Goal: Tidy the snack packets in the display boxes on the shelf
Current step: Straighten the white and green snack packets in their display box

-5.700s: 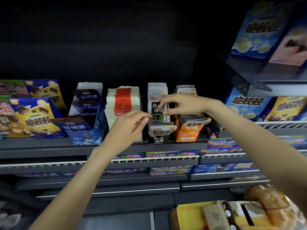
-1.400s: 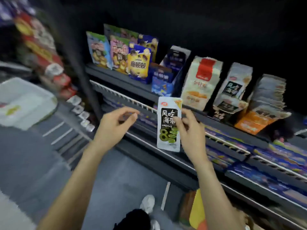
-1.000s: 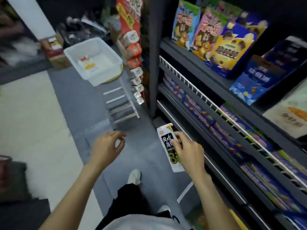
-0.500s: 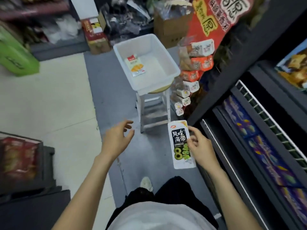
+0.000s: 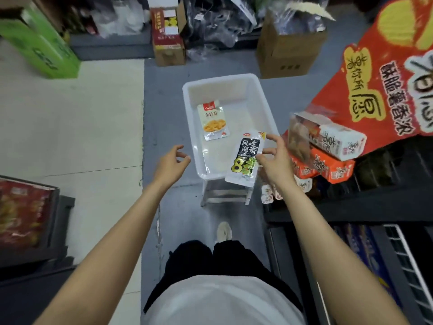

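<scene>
My right hand (image 5: 273, 161) pinches the right edge of a black-and-white seaweed snack packet (image 5: 246, 156) with a green "8" on it. The packet hangs tilted over the near right corner of a white plastic tub (image 5: 187, 106) that stands on a small stool. A white and yellow snack packet (image 5: 212, 119) lies flat inside the tub. My left hand (image 5: 169, 164) hovers just left of the tub, fingers loosely curled, holding nothing. The display boxes on the shelf are out of view.
A red hanging snack display (image 5: 375, 90) with boxed packs (image 5: 328, 141) juts in at the right. Dark shelf edges (image 5: 351, 242) run along the lower right. Cardboard boxes (image 5: 288, 50) and bags stand behind the tub. A green carton (image 5: 44, 48) is far left, a dark rack (image 5: 28, 221) at left.
I have turned from the shelf to the aisle and come closer to the tub. My right hand has carried the seaweed packet forward over the tub's corner.
</scene>
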The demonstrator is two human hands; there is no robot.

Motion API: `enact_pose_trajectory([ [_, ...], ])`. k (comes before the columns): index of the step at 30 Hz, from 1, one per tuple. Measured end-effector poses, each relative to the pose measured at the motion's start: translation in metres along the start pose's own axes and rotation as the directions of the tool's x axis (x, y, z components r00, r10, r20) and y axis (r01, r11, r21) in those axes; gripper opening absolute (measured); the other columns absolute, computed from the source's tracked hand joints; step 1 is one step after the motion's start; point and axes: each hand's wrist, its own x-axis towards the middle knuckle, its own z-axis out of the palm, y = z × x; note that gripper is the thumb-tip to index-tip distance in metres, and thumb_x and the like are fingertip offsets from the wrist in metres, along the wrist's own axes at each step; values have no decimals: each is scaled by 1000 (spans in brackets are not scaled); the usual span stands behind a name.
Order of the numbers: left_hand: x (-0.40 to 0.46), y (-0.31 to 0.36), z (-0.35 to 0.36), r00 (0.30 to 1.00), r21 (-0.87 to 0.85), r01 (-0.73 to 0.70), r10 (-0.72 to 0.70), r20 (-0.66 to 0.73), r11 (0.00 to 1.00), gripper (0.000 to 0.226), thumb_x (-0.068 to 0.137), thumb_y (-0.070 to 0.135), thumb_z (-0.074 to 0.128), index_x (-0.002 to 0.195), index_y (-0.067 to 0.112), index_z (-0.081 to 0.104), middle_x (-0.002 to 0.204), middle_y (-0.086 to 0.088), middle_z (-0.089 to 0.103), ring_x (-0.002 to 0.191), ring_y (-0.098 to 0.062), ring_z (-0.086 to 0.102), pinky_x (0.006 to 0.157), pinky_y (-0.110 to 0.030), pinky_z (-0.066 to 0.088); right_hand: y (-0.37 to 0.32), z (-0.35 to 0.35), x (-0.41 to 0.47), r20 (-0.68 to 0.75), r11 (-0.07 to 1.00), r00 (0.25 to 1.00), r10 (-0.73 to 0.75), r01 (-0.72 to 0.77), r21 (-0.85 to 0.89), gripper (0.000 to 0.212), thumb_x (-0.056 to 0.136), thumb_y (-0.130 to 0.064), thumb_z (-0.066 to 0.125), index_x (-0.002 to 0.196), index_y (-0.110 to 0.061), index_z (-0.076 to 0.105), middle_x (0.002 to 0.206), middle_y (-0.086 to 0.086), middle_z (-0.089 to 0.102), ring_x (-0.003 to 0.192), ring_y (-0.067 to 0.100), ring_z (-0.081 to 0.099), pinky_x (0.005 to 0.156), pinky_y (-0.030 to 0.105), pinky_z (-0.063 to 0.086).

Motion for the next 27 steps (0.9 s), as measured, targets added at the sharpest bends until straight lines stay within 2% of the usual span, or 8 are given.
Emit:
enact_pose_trajectory([
  [3, 37, 8, 8, 998, -4, 64, -64, 20, 998, 54, 94, 31, 56, 144, 18, 38, 129, 0, 57, 108, -19, 57, 93, -35, 46, -1, 19, 57, 27, 998, 999, 35, -34, -48, 56, 87, 6, 56, 134, -21, 42, 100, 5, 58, 88, 18, 63, 62, 26, 57],
  [7, 68, 14, 16, 989, -54, 116, -111, 93, 992, 64, 91, 27, 62, 147, 16, 32, 129, 0, 52, 102, -16, 54, 84, -29, 42, 10, 51, 105, 72, 978, 993, 89, -73, -195, 51, 90, 2, 52, 134, -21, 43, 108, 8, 57, 101, 29, 59, 85, 48, 53],
  [13, 93, 10, 19, 994, -28, 87, -85, 72, 996, 62, 83, 9, 68, 139, 18, 43, 113, -1, 55, 81, -15, 58, 79, -28, 47, 24, 90, 140, 109, 953, 967, 231, -203, -223, 49, 90, -1, 51, 134, -20, 44, 120, 10, 62, 107, 27, 59, 90, 40, 49],
  [16, 98, 5, 20, 992, -45, 100, -96, 82, 994, 62, 81, 5, 69, 137, 19, 45, 107, 0, 56, 72, -10, 56, 75, -28, 49, 32, 101, 145, 223, 945, 929, 294, -248, -212, 65, 88, -7, 60, 145, -19, 33, 130, 8, 57, 116, 27, 56, 98, 42, 46],
  [20, 101, 4, 17, 991, 13, 63, -64, 117, 998, 60, 82, 10, 66, 138, 17, 44, 105, 4, 56, 80, -11, 57, 82, -32, 50, 23, 102, 136, 328, 944, 903, 277, -191, -270, 59, 89, 2, 55, 144, -8, 34, 135, 11, 50, 128, 24, 45, 92, 24, 35],
  [22, 101, 6, 14, 994, 160, -4, -13, 105, 987, 56, 86, 18, 63, 138, 16, 43, 120, 0, 55, 101, -17, 56, 89, -36, 48, 20, 99, 128, 286, 948, 924, 253, -177, -265, 58, 90, 1, 55, 144, -6, 35, 142, 14, 45, 133, 26, 39, 93, 22, 32],
  [24, 102, 14, 9, 995, 262, -85, 68, 75, 961, 51, 88, 23, 59, 136, 17, 45, 127, -1, 55, 115, -22, 51, 92, -38, 44, 13, 93, 114, 205, 958, 953, 224, -176, -227, 58, 92, -6, 57, 145, -8, 34, 147, 12, 39, 135, 26, 37, 102, 27, 31],
  [27, 102, 41, 1, 962, 235, -271, 254, 99, 933, 42, 90, 27, 56, 131, 21, 51, 118, 4, 62, 112, -21, 53, 88, -37, 45, 7, 78, 85, 1, 979, 996, 85, -83, -185, 46, 94, -14, 58, 138, -11, 46, 137, 7, 51, 124, 21, 48, 105, 32, 37],
])
